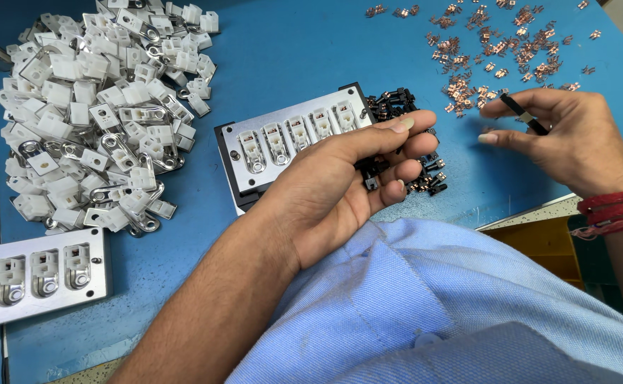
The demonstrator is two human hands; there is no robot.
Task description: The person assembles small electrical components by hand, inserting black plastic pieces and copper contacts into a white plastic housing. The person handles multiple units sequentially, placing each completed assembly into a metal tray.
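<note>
My left hand (pixel 340 181) lies palm up over the near end of a metal fixture block (pixel 290 139) that holds several white parts in a row. Its fingers curl around a small black part (pixel 372 171). More small black parts (pixel 396 103) lie in a pile just beyond and under the fingers. My right hand (pixel 574 139) rests on the blue table at the right and pinches a thin black stick-like tool (pixel 524 114) between thumb and fingers. Red threads circle that wrist.
A big heap of white plastic housings with metal clips (pixel 105 107) covers the left of the blue table (pixel 290 50). Small copper pieces (pixel 496 50) are scattered at top right. A second metal fixture (pixel 34 277) with loaded parts sits at lower left.
</note>
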